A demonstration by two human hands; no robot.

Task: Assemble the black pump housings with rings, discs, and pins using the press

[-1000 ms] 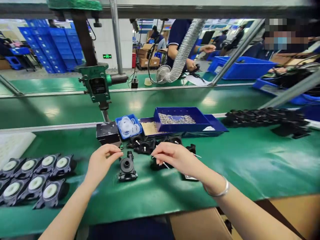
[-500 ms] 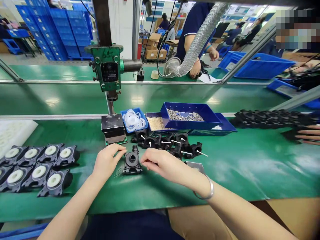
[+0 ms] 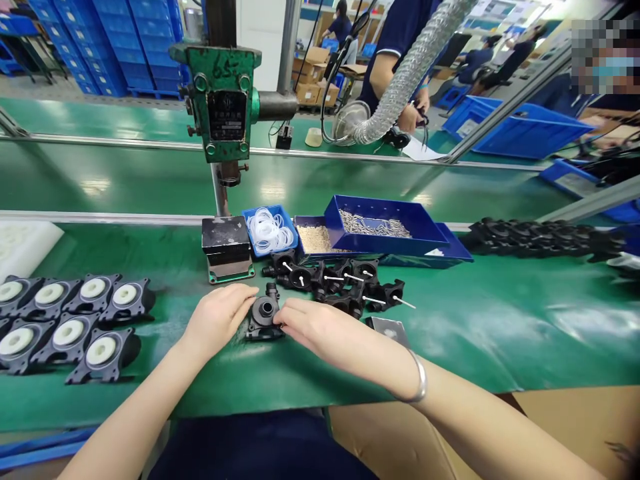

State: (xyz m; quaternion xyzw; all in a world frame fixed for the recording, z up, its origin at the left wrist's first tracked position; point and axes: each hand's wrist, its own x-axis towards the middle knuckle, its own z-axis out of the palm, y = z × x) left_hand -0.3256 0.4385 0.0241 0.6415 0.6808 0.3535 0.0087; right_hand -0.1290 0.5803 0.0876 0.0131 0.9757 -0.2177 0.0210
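From here I see bare green tabletop [image 3: 490, 320] open to the right and along the front edge; behind the black housings [image 3: 333, 280], the blue bins [image 3: 385, 230] and black block [image 3: 225, 241] bar a straight reach.

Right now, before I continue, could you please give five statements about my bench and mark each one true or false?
1. The left hand and the right hand are on opposite sides of a black housing. True.
2. The silver bracelet is on the left wrist. False: it is on the right wrist.
3. The metal pins are in a dark blue bin. True.
4. The clear-white rings lie loose on the green mat. False: they are in a small blue tray.
5. The black parts with white discs lie to the left of both hands. True.
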